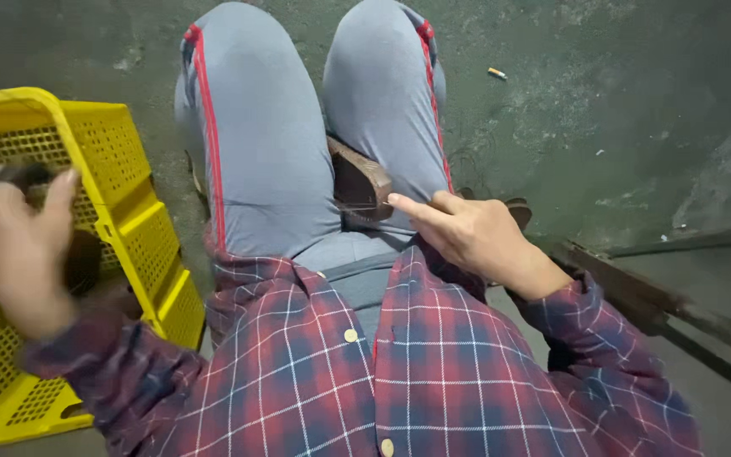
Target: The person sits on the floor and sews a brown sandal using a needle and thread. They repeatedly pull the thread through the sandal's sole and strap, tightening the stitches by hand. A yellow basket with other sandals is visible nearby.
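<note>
The concrete floor (602, 110) fills the view, with the person's grey-trousered legs (264, 144) across it. A yellow perforated crate (120, 178) stands at the left, cut off by the edge. Over it the left hand (19, 245) curls around a dark, blurred object (23, 175) — too smeared to identify. The right hand (471, 233) lies on the thigh, forefinger extended, touching a brown wooden piece (359, 179) — partly hidden between the legs.

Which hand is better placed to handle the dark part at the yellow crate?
Left. The left hand is already over the yellow crate, apparently gripping a dark object, blurred. The right hand rests on the thigh by a brown block, away from the crate.
</note>
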